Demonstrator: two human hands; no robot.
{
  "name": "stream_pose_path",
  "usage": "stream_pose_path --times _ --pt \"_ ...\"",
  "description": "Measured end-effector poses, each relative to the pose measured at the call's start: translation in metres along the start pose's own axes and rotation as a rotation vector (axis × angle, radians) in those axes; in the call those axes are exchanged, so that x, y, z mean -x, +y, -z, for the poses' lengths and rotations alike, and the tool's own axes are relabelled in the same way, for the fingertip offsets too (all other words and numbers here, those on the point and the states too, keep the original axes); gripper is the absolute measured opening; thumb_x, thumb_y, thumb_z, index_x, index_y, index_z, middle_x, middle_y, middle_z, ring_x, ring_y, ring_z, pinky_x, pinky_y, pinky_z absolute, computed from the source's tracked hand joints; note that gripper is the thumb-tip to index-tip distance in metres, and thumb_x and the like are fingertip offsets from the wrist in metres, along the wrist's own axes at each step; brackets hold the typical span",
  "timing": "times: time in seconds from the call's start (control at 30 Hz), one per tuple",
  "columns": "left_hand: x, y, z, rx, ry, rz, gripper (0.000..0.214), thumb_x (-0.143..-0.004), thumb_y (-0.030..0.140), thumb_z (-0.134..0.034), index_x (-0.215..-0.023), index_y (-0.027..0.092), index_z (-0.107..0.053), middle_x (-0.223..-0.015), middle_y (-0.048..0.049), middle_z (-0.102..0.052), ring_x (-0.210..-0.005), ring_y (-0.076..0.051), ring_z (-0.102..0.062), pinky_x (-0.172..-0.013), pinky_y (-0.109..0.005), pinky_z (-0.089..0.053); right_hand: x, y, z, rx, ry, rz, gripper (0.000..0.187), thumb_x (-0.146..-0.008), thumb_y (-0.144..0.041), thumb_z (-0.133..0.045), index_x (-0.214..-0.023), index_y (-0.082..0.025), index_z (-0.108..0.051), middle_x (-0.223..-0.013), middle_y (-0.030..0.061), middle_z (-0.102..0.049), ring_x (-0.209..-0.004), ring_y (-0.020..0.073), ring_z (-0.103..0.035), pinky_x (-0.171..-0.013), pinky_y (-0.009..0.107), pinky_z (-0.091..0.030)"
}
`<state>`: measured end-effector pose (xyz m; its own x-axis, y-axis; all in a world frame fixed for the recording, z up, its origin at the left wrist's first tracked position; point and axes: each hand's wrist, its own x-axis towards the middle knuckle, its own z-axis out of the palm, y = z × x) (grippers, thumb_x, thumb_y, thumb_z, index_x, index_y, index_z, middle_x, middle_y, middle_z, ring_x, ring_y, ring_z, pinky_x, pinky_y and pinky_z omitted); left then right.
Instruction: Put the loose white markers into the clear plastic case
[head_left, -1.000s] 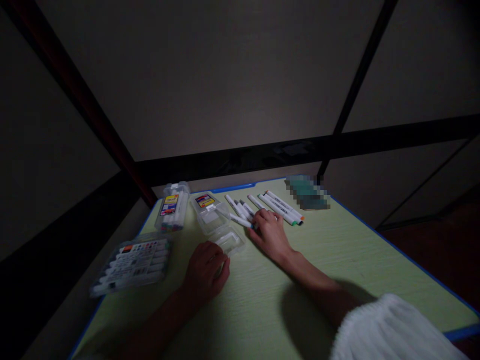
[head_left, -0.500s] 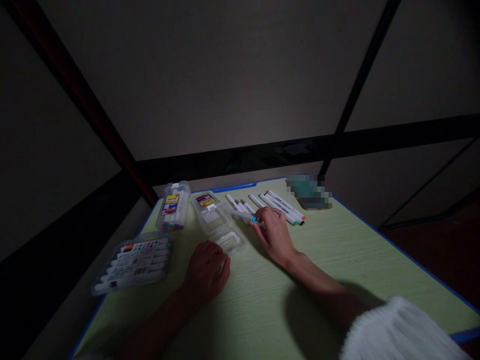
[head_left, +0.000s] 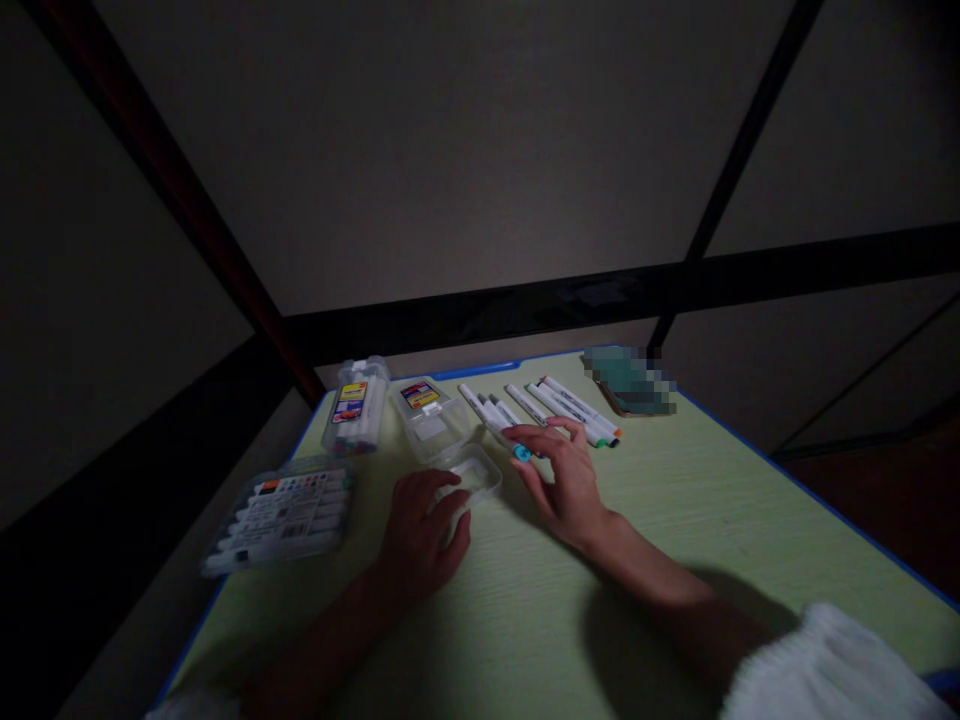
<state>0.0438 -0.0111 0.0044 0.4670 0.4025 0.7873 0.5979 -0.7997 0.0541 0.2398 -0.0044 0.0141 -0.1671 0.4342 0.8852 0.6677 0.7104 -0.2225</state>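
Note:
My right hand (head_left: 566,480) pinches a white marker (head_left: 498,425) by its turquoise-capped end, between thumb and fingers. The marker slants away beside a few other white markers (head_left: 470,396), and part of it is behind my fingers. My left hand (head_left: 424,530) is loosely curved, its thumb apart from the fingers. Its fingertips reach over the near left edge of a small clear plastic box (head_left: 487,472), where I cannot tell whether they press on it. Just behind stands the clear lid part (head_left: 431,425) with a yellow and blue label.
Several white markers (head_left: 574,408) with orange, black and green ends lie to the right. A blurred-out green flat object (head_left: 630,382) sits at the back right. On the left are a full marker case (head_left: 358,405) and a larger flat one (head_left: 285,515). The green table (head_left: 675,500) has blue edging.
My right hand has brought the turquoise-capped marker lower and closer to the markers on the table. My left fingers have spread a little over the box edge. The view has shifted slightly.

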Motion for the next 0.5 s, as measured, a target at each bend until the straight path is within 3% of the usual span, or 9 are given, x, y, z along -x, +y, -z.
stream_pose_path --times 0.13,0.27,0.5 --pt "0.000 0.000 0.001 -0.059 -0.021 -0.013 0.027 -0.078 0.014 -0.052 -0.104 0.021 -0.051 -0.114 -0.0113 -0.052 -0.104 -0.024 -0.050 -0.084 -0.043 -0.043 -0.002 -0.006 0.001 -0.048 0.016 0.055 0.023 -0.084 -0.015 -0.049 -0.105 -0.024 -0.042 -0.093 0.0032 -0.069 -0.085 0.0156 -0.065 -0.088 0.037 -0.035" --pt "0.001 0.002 -0.001 -0.073 -0.111 -0.074 0.033 -0.079 0.013 -0.049 -0.111 0.020 -0.048 -0.129 -0.0154 -0.042 -0.123 -0.028 -0.038 -0.098 -0.055 -0.031 -0.002 -0.010 0.002 -0.068 0.013 0.101 0.020 -0.086 -0.017 -0.049 -0.104 -0.022 -0.043 -0.091 0.0038 -0.069 -0.080 0.0147 -0.065 -0.087 0.037 -0.036" --pt "0.000 0.007 -0.004 -0.061 -0.252 -0.095 0.032 -0.079 0.015 -0.048 -0.111 0.018 -0.048 -0.140 -0.0177 -0.032 -0.132 -0.032 -0.024 -0.102 -0.063 -0.015 0.001 -0.013 0.000 -0.057 0.016 0.133 0.016 -0.086 -0.020 -0.050 -0.102 -0.022 -0.046 -0.089 0.0028 -0.069 -0.078 0.0143 -0.064 -0.083 0.037 -0.038"
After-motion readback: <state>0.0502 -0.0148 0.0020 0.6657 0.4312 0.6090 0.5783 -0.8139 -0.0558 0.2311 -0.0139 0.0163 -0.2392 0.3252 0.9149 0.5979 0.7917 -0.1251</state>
